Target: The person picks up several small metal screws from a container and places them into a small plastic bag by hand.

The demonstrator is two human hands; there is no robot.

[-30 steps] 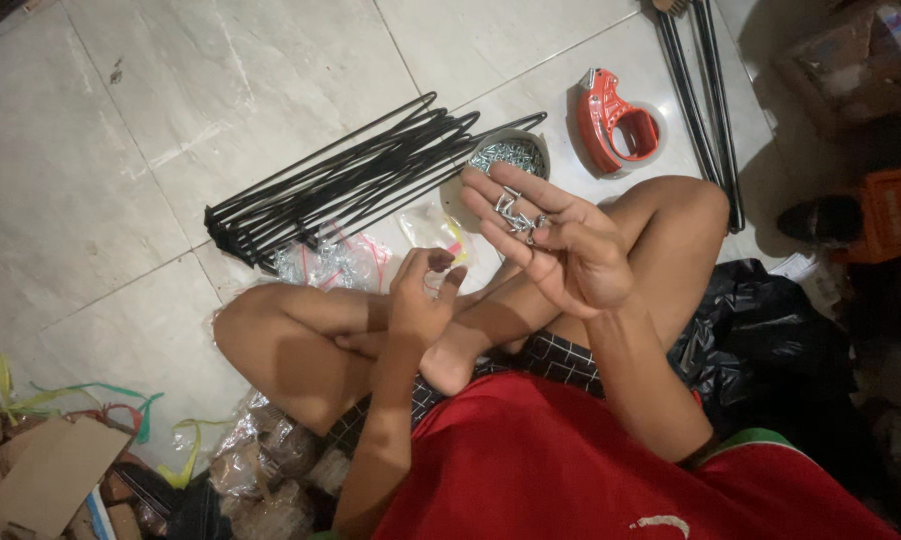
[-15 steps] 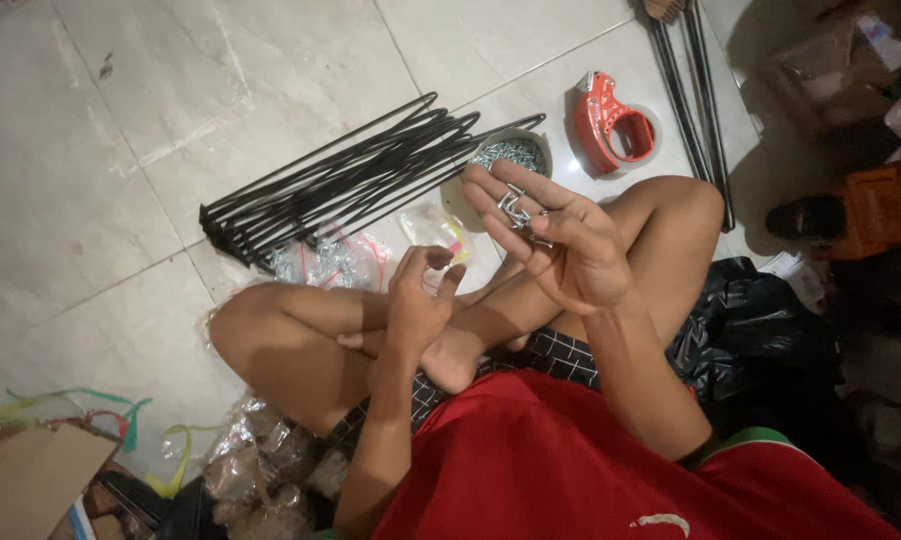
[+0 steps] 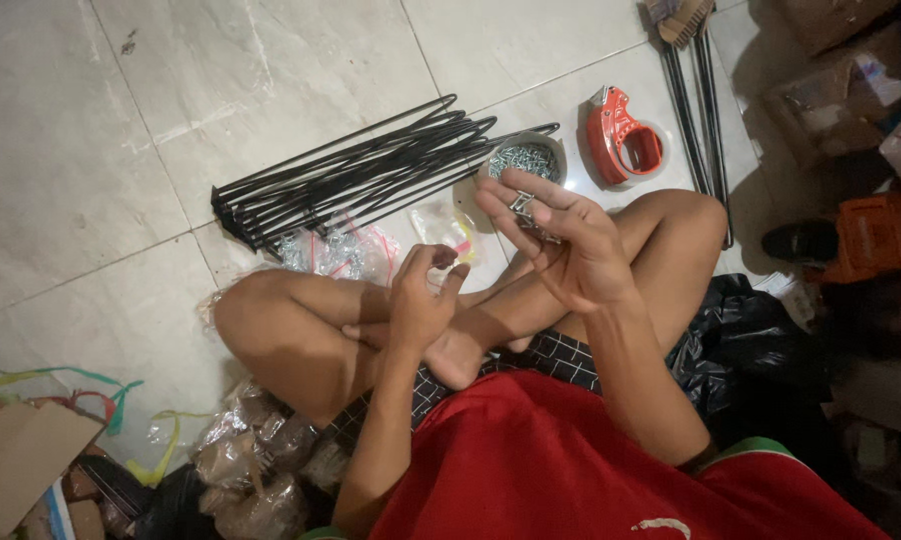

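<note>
I sit cross-legged on a tiled floor. My right hand (image 3: 561, 240) is raised palm up, fingers curled around several small silver screws (image 3: 527, 208). My left hand (image 3: 423, 292) hovers over my left shin with fingertips pinched together; whether it holds a screw is too small to tell. Just beyond my right hand stands a round bowl of screws (image 3: 526, 155). A bundle of black bent metal rods (image 3: 361, 175) lies on the floor ahead of my knees.
Small clear plastic bags (image 3: 346, 250) lie between the rods and my legs. A red tape dispenser (image 3: 623, 138) sits right of the bowl, more black rods (image 3: 696, 100) beyond it. Cardboard (image 3: 21, 460) and filled bags (image 3: 251, 465) lie at lower left, black plastic (image 3: 761, 330) at right.
My right hand has stayed raised with the screws, its fingers shifting slightly. The view has drifted a little; my left hand stays pinched over my leg.
</note>
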